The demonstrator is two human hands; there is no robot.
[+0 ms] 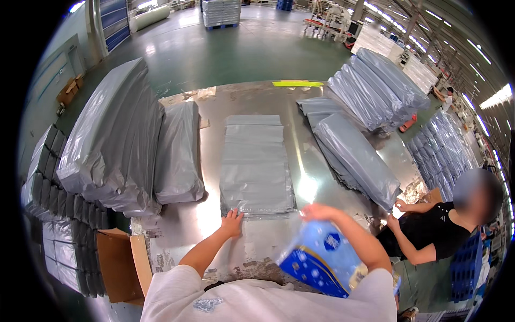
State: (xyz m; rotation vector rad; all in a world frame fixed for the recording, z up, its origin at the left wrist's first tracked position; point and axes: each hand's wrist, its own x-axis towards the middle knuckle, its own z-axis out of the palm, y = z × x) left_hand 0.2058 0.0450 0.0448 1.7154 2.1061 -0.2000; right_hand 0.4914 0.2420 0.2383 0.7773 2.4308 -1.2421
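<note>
A flat stack of grey plastic bags (253, 161) lies in the middle of the metal table, its near edge toward me. My left hand (232, 221) rests at the near left corner of this stack, fingers spread. My right hand (317, 212) is just off the stack's near right corner, above the top edge of a blue printed plastic pack (322, 252). My right forearm crosses over this pack. The right fingers are blurred and partly turned away, so whether they grip anything is unclear.
Wrapped grey bundles (115, 139) stand at the left beside a smaller grey bundle (178, 153). More bundles (378, 88) and a fanned grey pile (351, 153) lie right, where a co-worker's hands (398, 210) touch the pile's end. An open cardboard box (115, 265) stands lower left.
</note>
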